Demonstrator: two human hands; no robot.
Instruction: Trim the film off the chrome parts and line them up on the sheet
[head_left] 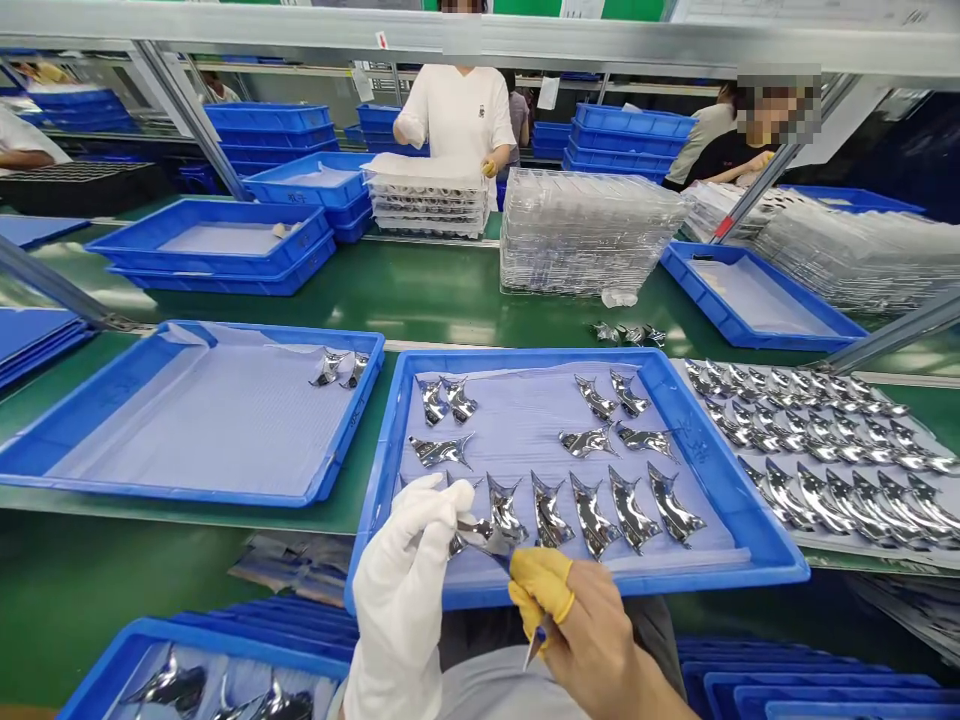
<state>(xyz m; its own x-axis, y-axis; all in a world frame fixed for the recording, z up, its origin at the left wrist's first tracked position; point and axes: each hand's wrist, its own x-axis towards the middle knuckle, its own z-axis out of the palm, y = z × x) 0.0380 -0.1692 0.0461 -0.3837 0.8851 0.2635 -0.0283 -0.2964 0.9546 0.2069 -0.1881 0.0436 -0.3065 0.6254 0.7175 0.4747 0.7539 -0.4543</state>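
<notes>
Over the near rim of a blue plastic tray [697, 578], a mirror-chrome curved part [491, 530] with sharp, fin-like points is held just above the tray's pale lining. Its polished faces are streaked with reflections. The part is gripped by the left hand [401, 590], which is covered by a white cotton glove, with the gloved fingers [442, 500] closed on it. The right hand [589, 630] is kept just beside the part, and its yellow finger cots [540, 585] are pinched around a small pointed tool [536, 645] with a blue section. Whether the tool touches the part cannot be told.

Rows of matching chrome parts [592, 515] are laid out on the lining, close to the hands but not overlapping. To the right, more parts are packed in overlapping rows on a pale sheet [817, 450] that runs beside the tray. To the left, a few parts [337, 367] are placed in a corner of a second blue tray [225, 335]. Below the hands, further parts are seen in a lower blue tray [202, 640]. Beyond, stacks of clear plastic trays [592, 232] are set on a green conveyor belt [420, 295], and a stack of white trays [427, 205] is handled by a co-worker in a white shirt [457, 115].
</notes>
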